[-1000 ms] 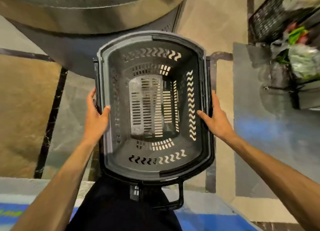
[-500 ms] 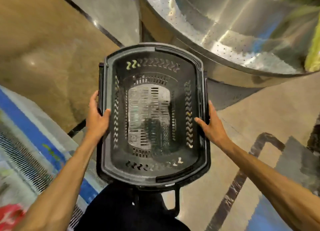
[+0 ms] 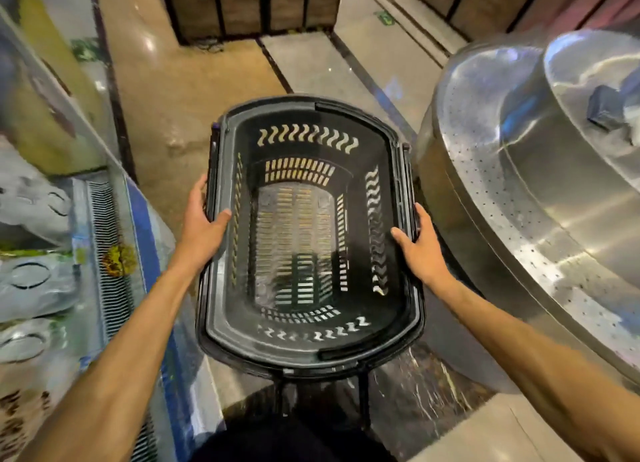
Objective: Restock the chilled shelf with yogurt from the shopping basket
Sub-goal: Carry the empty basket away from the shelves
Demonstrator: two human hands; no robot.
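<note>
I see the left hand point(image 3: 202, 227) and right hand point(image 3: 420, 250) gripping the shopping basket point(image 3: 221, 309) by its opposite rims (thumbs hooked inside). No label is legible to me.

Glossy tan floor point(image 3: 194, 91), steel counter point(image 3: 540, 198).

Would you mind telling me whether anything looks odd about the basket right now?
Yes: the basket, held at its sides by the left hand and right hand, is empty, with no yogurt visible inside. Nothing looks spilled or broken.
</note>
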